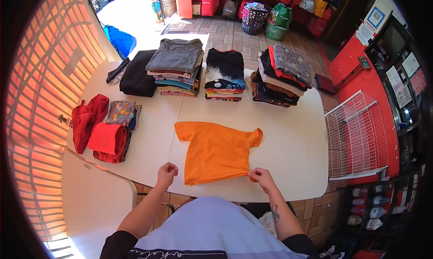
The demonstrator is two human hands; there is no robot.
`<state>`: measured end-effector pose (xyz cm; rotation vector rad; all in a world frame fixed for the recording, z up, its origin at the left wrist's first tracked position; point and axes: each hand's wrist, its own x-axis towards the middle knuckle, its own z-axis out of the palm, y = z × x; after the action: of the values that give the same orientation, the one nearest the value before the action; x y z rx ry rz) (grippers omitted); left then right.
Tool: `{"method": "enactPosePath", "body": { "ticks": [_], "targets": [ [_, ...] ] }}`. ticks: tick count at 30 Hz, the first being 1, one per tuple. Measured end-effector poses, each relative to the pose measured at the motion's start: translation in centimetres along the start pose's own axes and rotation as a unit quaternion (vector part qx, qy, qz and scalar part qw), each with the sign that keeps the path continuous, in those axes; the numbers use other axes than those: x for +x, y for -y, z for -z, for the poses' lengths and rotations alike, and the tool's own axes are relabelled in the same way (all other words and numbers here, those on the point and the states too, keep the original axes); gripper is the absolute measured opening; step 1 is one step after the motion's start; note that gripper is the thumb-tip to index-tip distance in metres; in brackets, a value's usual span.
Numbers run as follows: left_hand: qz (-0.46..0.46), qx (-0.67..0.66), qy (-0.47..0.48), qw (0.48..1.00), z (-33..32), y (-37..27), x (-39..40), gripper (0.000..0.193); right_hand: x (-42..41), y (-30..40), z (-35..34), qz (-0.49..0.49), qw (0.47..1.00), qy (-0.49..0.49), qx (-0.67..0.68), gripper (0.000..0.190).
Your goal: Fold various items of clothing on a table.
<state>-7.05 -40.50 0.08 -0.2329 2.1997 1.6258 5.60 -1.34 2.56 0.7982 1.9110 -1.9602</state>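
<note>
An orange short-sleeved T-shirt (218, 150) lies spread on the white table (287, 157), its hem towards me. The right-hand sleeve is partly turned up. My right hand (263, 178) pinches the hem at its right corner between thumb and fingers. To the left of the shirt, my left hand (167, 174) hovers near the table's front edge with its fingertips drawn together. Nothing shows between those fingers, and they are apart from the cloth.
Along the far side stand folded-clothes stacks: a grey-topped stack (176, 62), a black-topped stack (224, 74) and a patterned-topped stack (287, 76). Red garments (106, 140) lie at the left. A white wire rack (358, 137) stands right of the table. A second white table (91, 191) adjoins at lower left.
</note>
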Motion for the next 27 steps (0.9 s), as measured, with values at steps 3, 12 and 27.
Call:
{"method": "enactPosePath", "body": {
  "ticks": [3, 12, 27],
  "targets": [
    [-0.055, 0.055, 0.015, 0.997, 0.1, -2.2, -0.2, 0.007, -0.2, 0.4, 0.7, -0.008, 0.999, -0.031, 0.024, 0.011],
    [-0.234, 0.293, 0.083, 0.923, -3.5, 0.7, -3.4, 0.011, -0.6, 3.2, -2.0, 0.022, 0.977, -0.103, 0.186, 0.006],
    [-0.282, -0.168, 0.071, 0.942, 2.1, -27.0, -5.0, 0.006, -9.9, 25.5, -0.7, 0.516, 0.839, -0.157, -0.069, 0.014]
  ]
}}
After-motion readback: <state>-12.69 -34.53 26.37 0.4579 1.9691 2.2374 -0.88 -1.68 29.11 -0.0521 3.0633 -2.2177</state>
